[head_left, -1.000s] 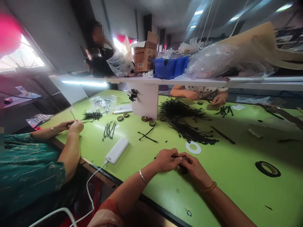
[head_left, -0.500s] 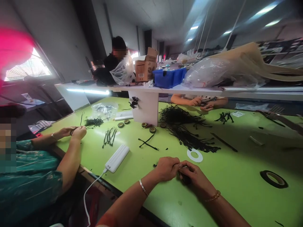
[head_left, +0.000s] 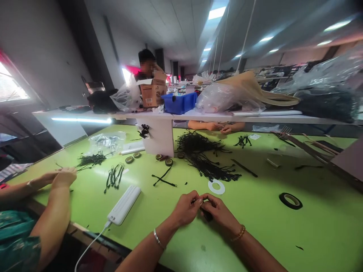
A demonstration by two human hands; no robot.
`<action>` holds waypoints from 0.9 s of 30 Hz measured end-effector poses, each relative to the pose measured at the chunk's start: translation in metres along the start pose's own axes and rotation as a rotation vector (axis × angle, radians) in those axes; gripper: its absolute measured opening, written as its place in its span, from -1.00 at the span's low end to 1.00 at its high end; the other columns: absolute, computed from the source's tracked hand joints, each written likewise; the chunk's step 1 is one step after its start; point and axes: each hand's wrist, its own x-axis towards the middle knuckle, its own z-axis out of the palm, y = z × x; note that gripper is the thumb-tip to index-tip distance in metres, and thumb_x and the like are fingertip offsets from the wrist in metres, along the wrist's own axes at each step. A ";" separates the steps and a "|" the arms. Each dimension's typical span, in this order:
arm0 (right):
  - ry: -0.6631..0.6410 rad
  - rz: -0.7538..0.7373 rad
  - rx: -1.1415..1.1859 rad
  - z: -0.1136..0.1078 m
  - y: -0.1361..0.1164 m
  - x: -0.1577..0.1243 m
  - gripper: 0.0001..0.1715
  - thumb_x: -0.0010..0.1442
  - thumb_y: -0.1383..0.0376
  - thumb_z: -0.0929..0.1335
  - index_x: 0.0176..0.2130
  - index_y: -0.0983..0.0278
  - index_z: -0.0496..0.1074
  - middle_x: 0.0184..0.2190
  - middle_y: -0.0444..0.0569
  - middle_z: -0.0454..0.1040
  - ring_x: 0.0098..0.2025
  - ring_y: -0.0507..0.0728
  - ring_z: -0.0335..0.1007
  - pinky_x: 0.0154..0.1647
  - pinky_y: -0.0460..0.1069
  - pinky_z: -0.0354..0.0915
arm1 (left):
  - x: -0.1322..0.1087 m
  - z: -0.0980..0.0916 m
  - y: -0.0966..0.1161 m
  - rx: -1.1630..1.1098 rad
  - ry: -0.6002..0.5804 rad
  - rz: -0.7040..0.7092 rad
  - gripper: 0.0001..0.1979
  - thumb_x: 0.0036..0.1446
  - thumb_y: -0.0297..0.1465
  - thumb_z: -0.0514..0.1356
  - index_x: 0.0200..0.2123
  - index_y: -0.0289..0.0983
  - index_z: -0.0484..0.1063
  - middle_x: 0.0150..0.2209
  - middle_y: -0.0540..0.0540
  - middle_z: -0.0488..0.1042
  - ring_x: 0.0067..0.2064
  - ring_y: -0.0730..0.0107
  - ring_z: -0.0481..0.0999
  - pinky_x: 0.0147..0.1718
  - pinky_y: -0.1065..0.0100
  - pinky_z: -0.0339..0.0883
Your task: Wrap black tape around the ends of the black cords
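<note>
The dark piece (head_left: 207,216) sits in the right hand (head_left: 219,211), on the near side of the white ring (head_left: 217,192), which lies flat on the counter (head_left: 249,234). The right hand's grip curls round it, leaving part showing below the fingers; the left hand (head_left: 184,209), to the near left of the ring, has its grip pressed together at the tips, touching the right fingers. What those tips pinch, if anything, is too small to tell. The hands probably meet like this so that each steadies the other. Just beyond the ring spreads a heap of cords (head_left: 214,166), perhaps put there to be reachable from both sides, since a co-worker's hand (head_left: 227,129) is farther beyond. Two crossed cords (head_left: 164,179) lie left of the ring, apart from the heap, maybe to avoid tangling. A tape roll (head_left: 289,205) lies to the ring's right, on its side, likely so it cannot wander. Well left of the ring is a power bank (head_left: 124,204). On the shelf (head_left: 210,118), above and beyond the ring, stand an open-flapped carton (head_left: 153,94) and a blue bin (head_left: 181,104); their walls mostly hide the insides. A see-through bag (head_left: 326,85) far right of the ring shows dark contents; another bag (head_left: 106,141), far left on the counter, holds something unclear.
</note>
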 end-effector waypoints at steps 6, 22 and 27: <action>0.028 0.015 0.019 0.000 0.002 0.002 -0.62 0.00 0.04 0.40 -0.32 0.29 0.40 -0.64 -0.17 0.41 -0.60 -0.03 0.11 -0.54 -0.09 0.04 | 0.001 0.001 -0.006 0.226 0.061 0.118 -0.72 0.25 -0.27 -0.01 -0.49 -0.24 0.24 -0.53 0.02 0.31 -0.46 0.45 0.25 -0.42 0.39 0.07; 0.057 -0.036 -0.023 0.001 -0.001 0.000 -0.62 0.01 0.04 0.40 -0.32 0.28 0.39 -0.62 -0.17 0.42 -0.61 -0.02 0.17 -0.56 -0.09 0.08 | 0.002 0.004 -0.011 0.424 0.173 0.243 -0.72 0.25 -0.32 -0.04 -0.49 -0.24 0.28 -0.54 -0.03 0.36 -0.47 0.42 0.30 -0.42 0.38 0.10; 0.121 -0.154 -0.158 0.005 0.001 0.003 -0.77 0.11 0.14 0.34 -0.37 0.26 0.35 -0.65 -0.22 0.34 -0.59 -0.03 0.12 -0.52 -0.10 0.06 | 0.006 0.002 -0.015 0.564 0.219 0.337 -0.67 0.29 -0.29 -0.06 -0.48 -0.24 0.31 -0.54 -0.07 0.38 -0.47 0.38 0.31 -0.42 0.34 0.07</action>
